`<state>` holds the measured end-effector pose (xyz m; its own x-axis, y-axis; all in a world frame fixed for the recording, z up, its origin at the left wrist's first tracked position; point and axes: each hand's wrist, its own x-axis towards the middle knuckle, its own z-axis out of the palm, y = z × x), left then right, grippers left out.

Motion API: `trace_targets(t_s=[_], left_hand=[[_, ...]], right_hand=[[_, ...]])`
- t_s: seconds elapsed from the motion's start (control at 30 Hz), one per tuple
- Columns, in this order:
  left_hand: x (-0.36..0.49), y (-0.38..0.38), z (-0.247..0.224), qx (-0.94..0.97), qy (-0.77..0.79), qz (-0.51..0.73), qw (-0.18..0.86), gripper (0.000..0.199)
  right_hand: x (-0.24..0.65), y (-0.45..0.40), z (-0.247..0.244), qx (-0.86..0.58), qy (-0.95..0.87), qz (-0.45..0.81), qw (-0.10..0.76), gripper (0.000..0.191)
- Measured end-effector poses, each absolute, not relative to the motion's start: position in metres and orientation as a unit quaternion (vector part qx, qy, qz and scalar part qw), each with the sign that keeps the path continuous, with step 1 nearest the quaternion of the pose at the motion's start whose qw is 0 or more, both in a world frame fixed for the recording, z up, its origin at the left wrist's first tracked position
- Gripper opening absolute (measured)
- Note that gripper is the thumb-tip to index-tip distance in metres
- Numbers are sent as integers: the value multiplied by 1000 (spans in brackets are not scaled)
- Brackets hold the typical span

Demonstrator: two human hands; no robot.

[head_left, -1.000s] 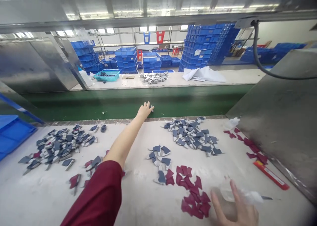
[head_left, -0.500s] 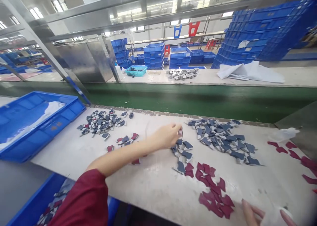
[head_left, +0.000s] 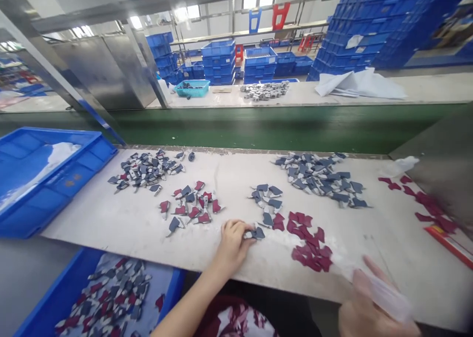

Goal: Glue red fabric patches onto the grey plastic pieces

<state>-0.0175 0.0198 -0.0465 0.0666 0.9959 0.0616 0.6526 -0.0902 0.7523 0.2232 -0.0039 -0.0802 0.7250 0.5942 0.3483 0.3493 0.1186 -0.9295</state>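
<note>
On the white work table [head_left: 111, 223], heaps of cut pieces lie beside a blue crate [head_left: 88, 154]. My left hand [head_left: 233, 246] pinches a navy-grey piece [head_left: 255, 233] near the table's edge, close to a maroon pile [head_left: 310, 243]. My right hand [head_left: 369, 312] is blurred against clear plastic [head_left: 388, 295]; I cannot tell if it grips.

Slate-grey cut pieces [head_left: 314, 174] are showing white patches, and maroon cut pieces [head_left: 309, 243] are lying on the off-white table [head_left: 92, 223]. The crate [head_left: 40, 204] is gleaming bright blue.
</note>
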Motion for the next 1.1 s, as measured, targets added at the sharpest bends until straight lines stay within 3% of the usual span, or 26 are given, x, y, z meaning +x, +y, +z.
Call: trace_targets(t_s=[0.37,1.1], left_hand=[[-23,26,-47,626,636,331,308,18],[-24,27,-54,647,633,333,264,18]], right_hand=[[151,1,-71,-562,-514,192,619,21],[141,10,-60,-582,-529,202,584,19]])
